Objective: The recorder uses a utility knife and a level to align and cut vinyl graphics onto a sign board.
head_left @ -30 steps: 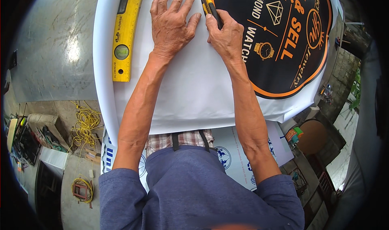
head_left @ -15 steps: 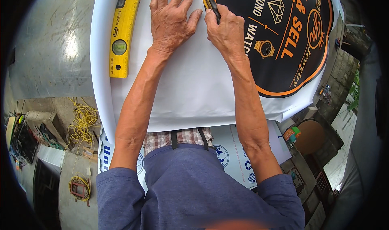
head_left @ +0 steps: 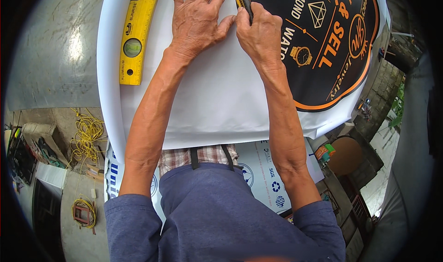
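The black print (head_left: 318, 72), a large rounded graphic with an orange border (head_left: 318, 108), lies on the right part of a broad white sheet (head_left: 210, 96) and serves here as the reference for every place. Just left of the black print, the left hand (head_left: 198, 22) rests palm down on bare white sheet, fingers spread, their tips at or past the upper limit of the view. At the black print's upper left edge, the right hand (head_left: 260, 29) pinches a black and yellow utility knife (head_left: 246, 4), its front end close beside the orange border; the blade tip cannot be made out. As for progress, the work looks partway at most: along the black print's lower rim a white margin remains attached, with no cut visible there and no trimmed strip in sight; whether a cut runs near the knife cannot be told, and the top of the black print lies out of view. Well to the left of the black print, a yellow spirit level (head_left: 133, 45) lies on the white sheet. Farther left is a grey metal surface (head_left: 50, 54), while below and left of the black print a tangle of yellow cable (head_left: 87, 132) lies on the floor (head_left: 83, 179).
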Demonstrator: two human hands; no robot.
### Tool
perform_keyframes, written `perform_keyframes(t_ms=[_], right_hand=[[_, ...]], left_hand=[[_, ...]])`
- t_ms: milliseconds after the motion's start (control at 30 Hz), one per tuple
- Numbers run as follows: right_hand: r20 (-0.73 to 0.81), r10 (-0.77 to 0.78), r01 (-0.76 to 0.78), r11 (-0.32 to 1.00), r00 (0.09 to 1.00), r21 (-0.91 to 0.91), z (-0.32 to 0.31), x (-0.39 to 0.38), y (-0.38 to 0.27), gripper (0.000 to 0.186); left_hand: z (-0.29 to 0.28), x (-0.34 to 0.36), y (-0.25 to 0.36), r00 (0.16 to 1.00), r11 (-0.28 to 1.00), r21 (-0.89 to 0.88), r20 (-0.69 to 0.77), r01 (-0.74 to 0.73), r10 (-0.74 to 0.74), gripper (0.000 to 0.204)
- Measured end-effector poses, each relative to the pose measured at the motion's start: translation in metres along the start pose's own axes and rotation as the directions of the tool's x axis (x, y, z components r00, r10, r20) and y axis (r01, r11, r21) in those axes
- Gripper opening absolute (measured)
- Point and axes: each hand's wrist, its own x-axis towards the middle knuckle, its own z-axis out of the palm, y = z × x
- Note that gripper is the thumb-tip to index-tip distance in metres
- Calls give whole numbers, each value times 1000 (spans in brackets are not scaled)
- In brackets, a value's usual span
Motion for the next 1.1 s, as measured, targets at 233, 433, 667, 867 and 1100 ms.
perform_keyframes(t_ms=[233, 433, 667, 867, 1100], right_hand=[[47, 70, -71, 997, 996, 12, -4, -2, -6, 29], [70, 104, -104, 995, 992, 0, -3, -4, -8, 28], [141, 424, -394, 602, 895, 694, -29, -46, 43, 29], [58, 524, -457, 678, 850, 576, -64, -94, 122, 37], [-7, 260, -251, 937, 966, 244, -75, -108, 146, 28]], left_hand=[[3, -1, -1, 1000, 1000, -3, 0, 0, 0, 74], [3, -3, -4, 1000, 1000, 24, 0, -6, 6, 74], [4, 2, 2, 1000, 1000, -2, 14, 22, -22, 76], [22, -2, -2, 999, 946, 325, -51, 13, 3, 78], [17, -11, 9, 996, 939, 344, -82, 12, 18, 72]])
